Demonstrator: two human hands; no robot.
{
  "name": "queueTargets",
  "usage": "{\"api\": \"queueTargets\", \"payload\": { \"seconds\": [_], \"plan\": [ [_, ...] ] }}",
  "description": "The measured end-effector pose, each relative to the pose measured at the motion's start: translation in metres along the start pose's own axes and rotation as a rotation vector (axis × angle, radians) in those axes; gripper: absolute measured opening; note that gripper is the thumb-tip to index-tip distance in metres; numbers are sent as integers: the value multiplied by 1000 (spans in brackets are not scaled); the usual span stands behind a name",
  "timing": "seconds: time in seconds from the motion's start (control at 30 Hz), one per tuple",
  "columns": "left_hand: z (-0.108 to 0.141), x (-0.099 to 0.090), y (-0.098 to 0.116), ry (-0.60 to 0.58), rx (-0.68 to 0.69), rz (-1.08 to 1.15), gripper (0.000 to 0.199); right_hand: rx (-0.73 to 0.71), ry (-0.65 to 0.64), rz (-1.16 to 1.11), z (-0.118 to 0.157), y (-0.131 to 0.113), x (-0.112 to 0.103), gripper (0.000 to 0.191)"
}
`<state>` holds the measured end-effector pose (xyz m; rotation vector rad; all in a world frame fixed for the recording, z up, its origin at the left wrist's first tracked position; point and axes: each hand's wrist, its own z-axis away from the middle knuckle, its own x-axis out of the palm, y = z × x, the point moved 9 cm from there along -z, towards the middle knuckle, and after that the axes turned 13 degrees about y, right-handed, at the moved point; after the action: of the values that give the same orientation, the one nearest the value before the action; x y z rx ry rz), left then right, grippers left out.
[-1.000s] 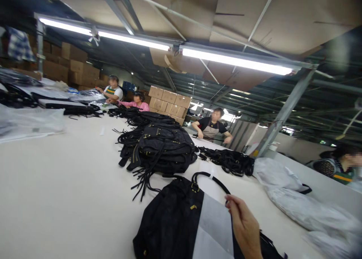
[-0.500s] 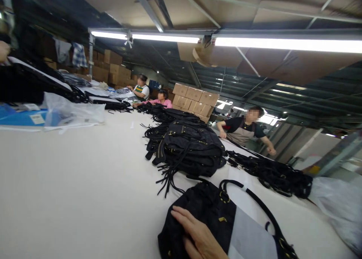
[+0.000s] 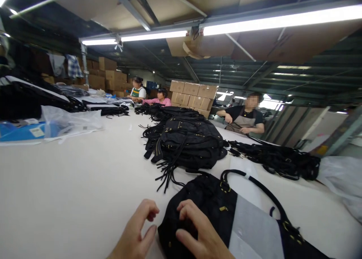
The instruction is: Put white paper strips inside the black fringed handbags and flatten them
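And here comes the left hand (image 3: 138, 229), new into view at the near end of the black bag (image 3: 207, 202)! Its thumb and fingers are apart, the fingers bent inward, nothing visible between them; it hangs over the white table (image 3: 85, 183), just beside the bag's edge. Now the right hand (image 3: 202, 232): a moment ago its fingers were stretched out over the bag's dark end, and now they've curled in, thumb and forefinger apart. It's over that same end; whether the fingertips press on the cloth, I can't tell, but no pinch on it shows.

So it's two hands at one end now, where just before only one was showing, with the bag's corner beside the left fingers and under the right. The bag lies on the table, reaching away to the right of both hands. The pale sheet (image 3: 254, 225) across its middle sits well to the right of the right fingers, and the long handle (image 3: 264, 189) arches up beyond it, with neither hand on it. A gold zip pull (image 3: 223, 209) shows between the right fingers and the sheet.

Past the fingertips, there's the heap of black bags (image 3: 192, 138), straps trailing towards the hands. And across the table, the co-worker in the apron (image 3: 244, 117) has drawn an outstretched arm back in!
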<state>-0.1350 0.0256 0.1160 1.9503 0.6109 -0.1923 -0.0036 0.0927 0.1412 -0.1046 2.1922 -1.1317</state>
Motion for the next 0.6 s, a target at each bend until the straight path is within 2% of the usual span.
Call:
{"api": "queueTargets", "payload": {
  "seconds": [0.07,0.17,0.27,0.33,0.47,0.6],
  "plan": [
    [-11,-5,-10,32,-97,100,37,7,16,-79,-2,-5,-7,9],
    [-20,16,-4,-40,-99,230,43,-6,63,-109,-2,-5,-14,6],
    [-26,28,0,25,-89,233,30,-59,123,-98,1,-2,-17,7],
    [-28,37,-4,10,-139,264,17,-84,153,-48,5,3,-14,9],
    [-28,48,-6,-105,-196,415,10,-191,189,194,20,11,8,40],
    [-33,51,3,-355,-187,503,33,-366,466,533,36,-1,22,43]
  ]
}}
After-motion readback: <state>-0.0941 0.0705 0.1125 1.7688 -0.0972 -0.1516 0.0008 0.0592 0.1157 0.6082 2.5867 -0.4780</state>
